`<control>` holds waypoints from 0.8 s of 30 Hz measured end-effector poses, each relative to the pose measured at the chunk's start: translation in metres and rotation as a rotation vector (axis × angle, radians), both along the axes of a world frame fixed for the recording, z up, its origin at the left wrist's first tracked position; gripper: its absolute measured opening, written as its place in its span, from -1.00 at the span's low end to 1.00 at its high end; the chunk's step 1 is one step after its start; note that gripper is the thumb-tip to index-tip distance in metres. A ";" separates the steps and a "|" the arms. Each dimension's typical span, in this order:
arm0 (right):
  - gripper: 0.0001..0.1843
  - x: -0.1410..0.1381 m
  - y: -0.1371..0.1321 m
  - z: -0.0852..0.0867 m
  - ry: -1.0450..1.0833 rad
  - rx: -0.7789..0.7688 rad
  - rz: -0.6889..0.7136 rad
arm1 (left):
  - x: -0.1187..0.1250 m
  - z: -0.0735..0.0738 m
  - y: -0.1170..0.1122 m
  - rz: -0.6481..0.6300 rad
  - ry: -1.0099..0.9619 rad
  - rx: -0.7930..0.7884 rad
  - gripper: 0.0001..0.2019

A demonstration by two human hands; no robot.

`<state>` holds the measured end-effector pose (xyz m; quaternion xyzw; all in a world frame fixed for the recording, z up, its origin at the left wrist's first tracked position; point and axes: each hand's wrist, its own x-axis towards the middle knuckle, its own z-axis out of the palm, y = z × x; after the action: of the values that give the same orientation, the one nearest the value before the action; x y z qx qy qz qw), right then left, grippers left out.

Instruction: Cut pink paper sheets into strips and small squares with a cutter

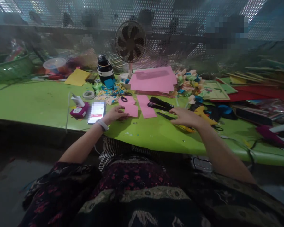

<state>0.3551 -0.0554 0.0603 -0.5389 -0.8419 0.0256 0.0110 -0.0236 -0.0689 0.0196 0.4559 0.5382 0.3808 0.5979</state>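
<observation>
At the left edge of a small pink paper piece (132, 111), my left hand (115, 114) has its fingers curled and gripping the sheet. My right hand (186, 117) reaches low over a pair of scissors (164, 115), thumb and fingers apart. The dark blades point left on the table; yellow parts, seemingly the handles, show under the palm. Just beyond its fingertips lies a black stapler (159, 104). Between the hands is a pink paper strip (146, 107). Small black-handled scissors (124, 98) rest behind the small piece.
A lit phone (96, 112) and a purple device (78, 111) lie left of my left hand. Behind are a black bottle (105, 71), paper scraps (109, 93), a fan (130, 42) and stacked pink sheets (153, 78). Folded paper pieces (189, 82) and red sheets (255, 93) lie right.
</observation>
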 end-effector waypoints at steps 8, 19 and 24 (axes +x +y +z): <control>-0.56 0.010 -0.003 -0.035 0.056 0.019 -0.013 | -0.002 0.001 -0.002 0.002 -0.089 -0.014 -0.70; -0.37 -0.072 -0.017 -0.033 0.064 0.052 0.025 | -0.006 0.001 -0.001 0.022 -0.144 -0.022 -0.66; -0.37 -0.085 -0.020 -0.032 -0.051 0.116 -0.002 | -0.005 0.003 -0.003 0.021 -0.148 -0.028 -0.70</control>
<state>0.2697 -0.0751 0.0279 -0.5386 -0.8415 -0.0371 0.0210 -0.0285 -0.0718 0.0230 0.4125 0.5026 0.4120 0.6384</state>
